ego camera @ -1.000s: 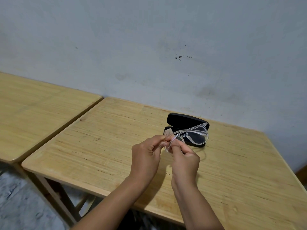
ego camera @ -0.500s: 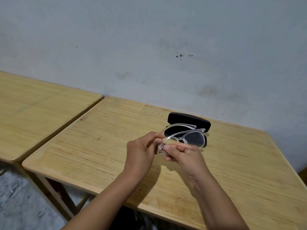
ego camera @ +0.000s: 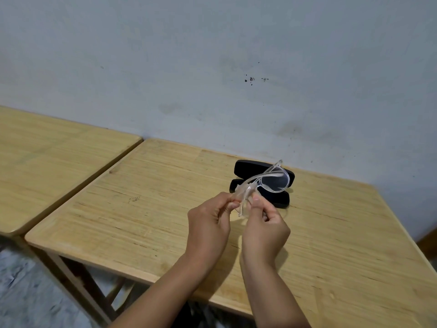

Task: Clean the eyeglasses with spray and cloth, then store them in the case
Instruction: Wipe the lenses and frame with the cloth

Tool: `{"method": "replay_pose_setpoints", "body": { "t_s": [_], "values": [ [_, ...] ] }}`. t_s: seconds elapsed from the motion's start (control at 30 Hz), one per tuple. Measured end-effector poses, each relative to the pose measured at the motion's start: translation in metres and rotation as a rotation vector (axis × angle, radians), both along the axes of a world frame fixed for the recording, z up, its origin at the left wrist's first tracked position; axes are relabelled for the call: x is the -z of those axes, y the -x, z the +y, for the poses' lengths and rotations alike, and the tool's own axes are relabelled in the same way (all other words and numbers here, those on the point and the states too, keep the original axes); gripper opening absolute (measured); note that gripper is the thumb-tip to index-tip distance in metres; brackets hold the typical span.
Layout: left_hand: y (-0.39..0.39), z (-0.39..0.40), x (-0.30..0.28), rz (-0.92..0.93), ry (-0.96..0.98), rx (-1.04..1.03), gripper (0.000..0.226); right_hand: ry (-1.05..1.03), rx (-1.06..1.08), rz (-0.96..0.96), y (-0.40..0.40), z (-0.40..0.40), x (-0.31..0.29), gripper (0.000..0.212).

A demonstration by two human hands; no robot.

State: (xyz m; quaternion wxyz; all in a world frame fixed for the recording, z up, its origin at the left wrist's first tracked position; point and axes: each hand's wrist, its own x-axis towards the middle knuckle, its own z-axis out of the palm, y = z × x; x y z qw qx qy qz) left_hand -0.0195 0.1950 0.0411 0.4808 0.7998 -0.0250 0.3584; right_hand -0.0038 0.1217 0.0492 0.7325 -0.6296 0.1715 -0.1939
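Clear-framed eyeglasses hang in the air above the middle of the wooden table. My left hand pinches one end of the frame. My right hand pinches the same end from the other side. The lenses point away toward the wall, over an open black glasses case that lies on the table behind them. I see no spray bottle and no cloth.
A second wooden table stands to the left with a narrow gap between the two. A grey wall runs right behind both tables. Grey floor shows at the lower left.
The glasses have tilted up and their lenses have swung further toward the wall. My right hand has drawn back nearer to me and turned. The case has not moved.
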Motion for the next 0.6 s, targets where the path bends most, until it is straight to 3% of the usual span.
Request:
{"method": "replay_pose_setpoints", "body": {
  "t_s": [0.17,0.33,0.6],
  "values": [
    [0.001,-0.001,0.002,-0.029,-0.039,0.024,0.017,-0.078,-0.023,0.011,-0.001,0.003,-0.002,0.013],
    [-0.003,0.009,0.001,-0.028,-0.041,0.017,0.023,-0.077,-0.220,0.018,0.002,-0.001,-0.006,0.029],
    [-0.009,0.018,0.004,-0.014,-0.014,0.039,0.025,0.031,-0.450,0.032,0.001,-0.012,-0.009,0.030]
  ]
}}
